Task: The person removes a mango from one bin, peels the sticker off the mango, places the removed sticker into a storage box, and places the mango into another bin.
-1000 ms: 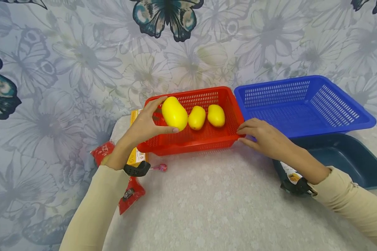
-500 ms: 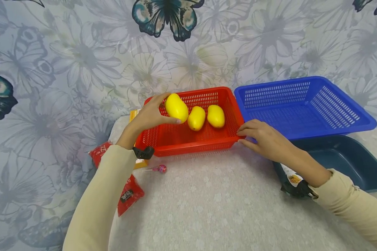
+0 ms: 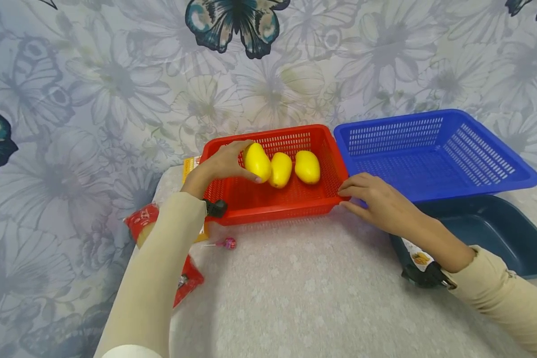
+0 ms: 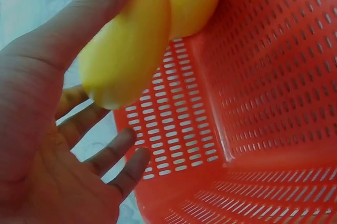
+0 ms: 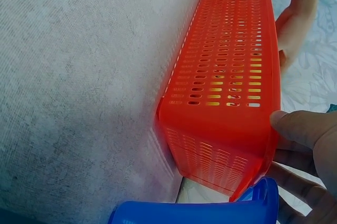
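Observation:
My left hand (image 3: 225, 163) holds a yellow mango (image 3: 257, 162) between thumb and fingers, low inside the left part of the red basket (image 3: 277, 213). In the left wrist view the thumb lies along the mango near its dark stem spot, with the fingers spread behind. Just right of it, a second mango (image 3: 281, 170) overlaps it in the head view. The third mango (image 3: 307, 167) lies near the basket's right wall. My right hand (image 3: 376, 203) grips the basket's front right corner; the right wrist view shows its thumb on the outer rim and fingers behind.
A blue basket (image 3: 420, 169) stands right of the red one, with a dark green tub (image 3: 488, 223) in front. Left of the red basket are a yellow box (image 3: 191, 164) and red packets (image 3: 143, 219). A lollipop (image 3: 229, 243) lies on the pale tablecloth (image 3: 295, 288).
My left hand has moved right and into the red basket with its mango, beside the middle mango. The right hand has stayed at the basket corner.

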The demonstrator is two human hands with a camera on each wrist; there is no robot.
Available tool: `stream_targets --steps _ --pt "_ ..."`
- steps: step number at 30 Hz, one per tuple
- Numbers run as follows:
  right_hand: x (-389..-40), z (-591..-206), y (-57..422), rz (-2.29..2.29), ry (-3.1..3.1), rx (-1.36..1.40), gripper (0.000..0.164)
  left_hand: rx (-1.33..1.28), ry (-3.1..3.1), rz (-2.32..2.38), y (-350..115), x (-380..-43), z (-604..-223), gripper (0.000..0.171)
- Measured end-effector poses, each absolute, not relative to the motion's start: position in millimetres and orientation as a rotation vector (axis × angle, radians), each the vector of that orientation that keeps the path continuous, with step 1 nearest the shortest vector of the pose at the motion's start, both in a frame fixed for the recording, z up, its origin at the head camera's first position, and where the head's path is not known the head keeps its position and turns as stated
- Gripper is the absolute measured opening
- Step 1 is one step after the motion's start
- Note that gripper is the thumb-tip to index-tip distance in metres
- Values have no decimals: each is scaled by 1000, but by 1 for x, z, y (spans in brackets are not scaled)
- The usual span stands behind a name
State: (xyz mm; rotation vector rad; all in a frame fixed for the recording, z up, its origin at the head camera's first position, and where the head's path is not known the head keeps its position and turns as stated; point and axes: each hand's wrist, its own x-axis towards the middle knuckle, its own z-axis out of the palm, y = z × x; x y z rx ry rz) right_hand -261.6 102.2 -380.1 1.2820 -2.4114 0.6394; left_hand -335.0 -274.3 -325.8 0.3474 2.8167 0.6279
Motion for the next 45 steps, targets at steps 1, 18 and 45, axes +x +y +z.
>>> stream_targets --steps 1,18,45 --pt "-262 -380 102 639 -2403 1286 21 349 2800 620 -274 -336 -327 109" --pt "-259 -380 102 647 -2446 1253 22 197 2539 449 -273 -345 -336 105" --pt "-259 -384 101 650 -2432 1240 20 260 2602 311 -267 -351 -342 106"
